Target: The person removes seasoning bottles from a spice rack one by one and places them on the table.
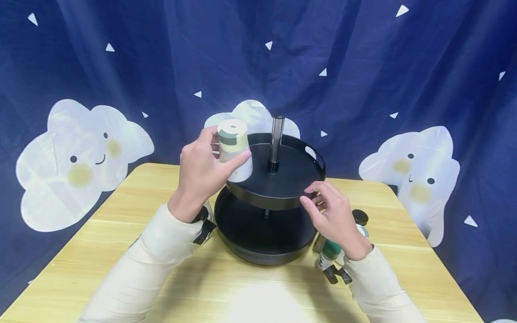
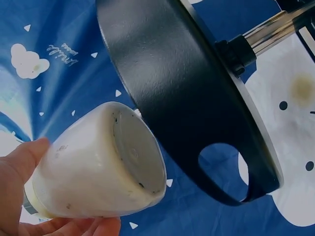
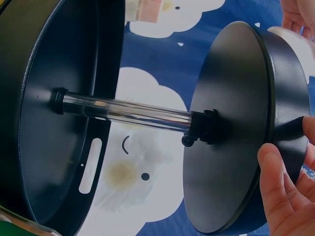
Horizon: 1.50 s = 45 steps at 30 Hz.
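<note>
My left hand (image 1: 199,168) holds a white seasoning jar (image 1: 236,166), thumb on its near side, above the left edge of a black two-tier stand's upper tray (image 1: 258,197). The jar has a cream and grey-green lid; its base (image 2: 138,152) faces the camera in the left wrist view. At the right front of that tray is my right hand (image 1: 333,215), fingers loosely bent and thumb apart, close by the rim. Whether the fingertips touch the rim, I cannot tell. A shiny metal post (image 1: 276,141) rises through the upper tray. Below sits the wider lower tray (image 1: 262,258).
Right of the stand, partly hidden by my right hand and wrist, stand several small jars, among them a green-capped jar (image 1: 331,251) and a dark-lidded jar (image 1: 360,217). A wooden table (image 1: 194,287) carries everything. Behind it hangs a blue curtain (image 1: 226,49) with clouds.
</note>
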Motion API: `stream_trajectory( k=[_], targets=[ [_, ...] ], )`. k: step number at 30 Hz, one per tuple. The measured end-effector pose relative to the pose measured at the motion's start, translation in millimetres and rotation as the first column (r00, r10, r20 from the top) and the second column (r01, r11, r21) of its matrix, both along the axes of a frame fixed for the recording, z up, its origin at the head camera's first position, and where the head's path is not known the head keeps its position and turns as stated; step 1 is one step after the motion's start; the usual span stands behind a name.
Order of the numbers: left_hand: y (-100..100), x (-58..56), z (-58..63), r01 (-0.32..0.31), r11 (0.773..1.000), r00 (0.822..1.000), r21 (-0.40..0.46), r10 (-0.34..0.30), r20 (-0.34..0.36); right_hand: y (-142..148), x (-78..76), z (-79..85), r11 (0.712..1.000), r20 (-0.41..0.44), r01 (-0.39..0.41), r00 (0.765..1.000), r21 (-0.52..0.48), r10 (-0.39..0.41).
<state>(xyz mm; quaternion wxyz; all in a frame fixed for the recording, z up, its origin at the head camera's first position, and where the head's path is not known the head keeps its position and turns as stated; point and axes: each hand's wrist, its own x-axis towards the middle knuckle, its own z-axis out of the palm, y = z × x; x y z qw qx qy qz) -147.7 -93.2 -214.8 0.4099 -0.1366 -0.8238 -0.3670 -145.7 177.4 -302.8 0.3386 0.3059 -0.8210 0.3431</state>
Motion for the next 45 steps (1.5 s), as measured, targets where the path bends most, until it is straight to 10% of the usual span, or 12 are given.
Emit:
stream_trajectory(
  k=[22, 45],
  targets=[
    [-23.8, 16.5, -11.4, -0.03, 1.0, 0.992, 0.008, 0.031, -0.119, 0.0, -1.9, -3.1, 1.0, -0.01, -0.024, 1.0, -0.02, 0.024],
    [-50.9, 26.7, -40.3, -0.111, 0.994, 0.992, -0.012, 0.111, 0.056, 1.9, -3.0, -3.9, 1.0, 0.001, -0.026, 1.0, -0.016, 0.026]
  ],
)
